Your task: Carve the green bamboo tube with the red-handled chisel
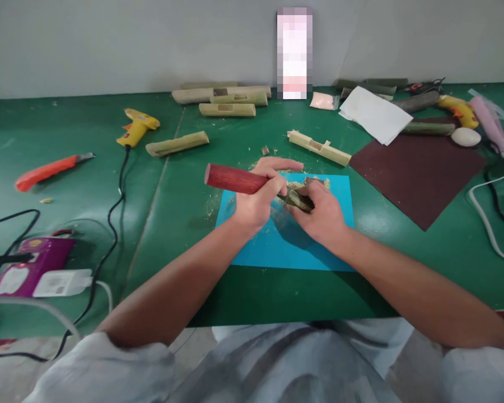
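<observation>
My left hand (258, 196) is closed around a tool with a red wooden handle (233, 179), index finger stretched out along it. The tool's dark tip meets a small dark green bamboo piece (299, 198) that my right hand (321, 215) grips from the right. Both hands work over a blue mat (294, 246) littered with pale shavings, on a green table (185, 224).
Several cut bamboo sections (227, 101) lie at the back, one notched piece (319, 148) beside the mat. A yellow glue gun (136, 127), an orange cutter (50, 170), dark sandpaper (415, 173), white paper (376, 115) and cables with a purple box (33, 271) surround the work spot.
</observation>
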A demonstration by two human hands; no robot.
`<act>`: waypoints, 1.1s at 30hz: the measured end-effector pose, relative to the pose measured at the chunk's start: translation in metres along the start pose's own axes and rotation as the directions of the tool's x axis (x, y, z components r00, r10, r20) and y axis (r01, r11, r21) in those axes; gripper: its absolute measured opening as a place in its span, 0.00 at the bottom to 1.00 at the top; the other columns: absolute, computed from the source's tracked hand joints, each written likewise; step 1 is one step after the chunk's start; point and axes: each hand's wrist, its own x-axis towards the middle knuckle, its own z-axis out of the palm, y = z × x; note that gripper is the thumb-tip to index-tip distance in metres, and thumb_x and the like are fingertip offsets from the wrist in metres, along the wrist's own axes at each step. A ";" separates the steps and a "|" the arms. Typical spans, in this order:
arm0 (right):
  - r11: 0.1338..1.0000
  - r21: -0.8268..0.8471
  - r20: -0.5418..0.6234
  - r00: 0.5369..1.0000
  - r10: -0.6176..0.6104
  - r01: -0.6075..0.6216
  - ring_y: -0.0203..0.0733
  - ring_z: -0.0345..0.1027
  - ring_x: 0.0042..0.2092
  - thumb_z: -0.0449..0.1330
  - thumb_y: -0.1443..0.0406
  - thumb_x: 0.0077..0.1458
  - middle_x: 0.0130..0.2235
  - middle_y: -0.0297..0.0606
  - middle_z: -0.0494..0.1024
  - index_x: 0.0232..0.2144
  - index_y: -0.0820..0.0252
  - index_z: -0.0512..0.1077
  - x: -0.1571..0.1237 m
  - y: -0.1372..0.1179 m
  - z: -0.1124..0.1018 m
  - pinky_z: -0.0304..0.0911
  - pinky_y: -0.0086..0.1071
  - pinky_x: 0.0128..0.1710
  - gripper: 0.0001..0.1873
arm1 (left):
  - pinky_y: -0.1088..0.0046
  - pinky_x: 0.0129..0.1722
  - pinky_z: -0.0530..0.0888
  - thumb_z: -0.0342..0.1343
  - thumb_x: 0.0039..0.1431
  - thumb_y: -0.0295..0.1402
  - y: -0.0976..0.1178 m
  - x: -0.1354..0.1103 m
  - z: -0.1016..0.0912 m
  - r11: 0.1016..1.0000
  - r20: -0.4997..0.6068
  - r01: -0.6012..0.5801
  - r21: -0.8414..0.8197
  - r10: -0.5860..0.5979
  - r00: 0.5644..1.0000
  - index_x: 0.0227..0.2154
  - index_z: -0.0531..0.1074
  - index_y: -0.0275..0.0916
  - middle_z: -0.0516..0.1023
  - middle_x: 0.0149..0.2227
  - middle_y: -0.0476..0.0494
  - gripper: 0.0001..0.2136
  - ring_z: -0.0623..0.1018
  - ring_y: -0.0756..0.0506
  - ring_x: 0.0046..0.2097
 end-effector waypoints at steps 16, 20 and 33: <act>0.995 -0.100 0.072 0.997 -0.012 0.019 0.44 0.69 0.35 0.66 0.58 0.54 0.37 0.38 0.77 0.37 0.53 0.70 -0.007 -0.005 -0.001 0.60 0.36 0.32 0.11 | 0.65 0.39 0.77 0.58 0.58 0.33 -0.001 0.002 -0.008 0.992 -0.117 -0.008 0.127 0.023 0.993 0.20 0.73 0.41 0.75 0.29 0.46 0.12 0.76 0.46 0.35; 0.989 -0.147 0.101 0.995 0.022 -0.007 0.44 0.68 0.35 0.66 0.57 0.54 0.37 0.39 0.77 0.38 0.54 0.71 -0.006 -0.002 -0.002 0.58 0.37 0.33 0.11 | 0.69 0.30 0.72 0.56 0.64 0.37 0.004 -0.005 -0.009 0.995 -0.119 -0.038 0.096 0.050 0.992 0.19 0.73 0.40 0.71 0.21 0.49 0.17 0.71 0.50 0.27; 0.956 -0.273 0.106 0.991 -0.076 0.102 0.51 0.68 0.41 0.62 0.59 0.55 0.38 0.43 0.74 0.35 0.55 0.69 -0.007 0.001 0.004 0.64 0.44 0.40 0.08 | 0.73 0.30 0.71 0.58 0.61 0.29 0.003 -0.010 0.000 0.959 0.032 -0.152 0.239 0.148 0.988 0.22 0.70 0.39 0.73 0.23 0.51 0.11 0.73 0.52 0.27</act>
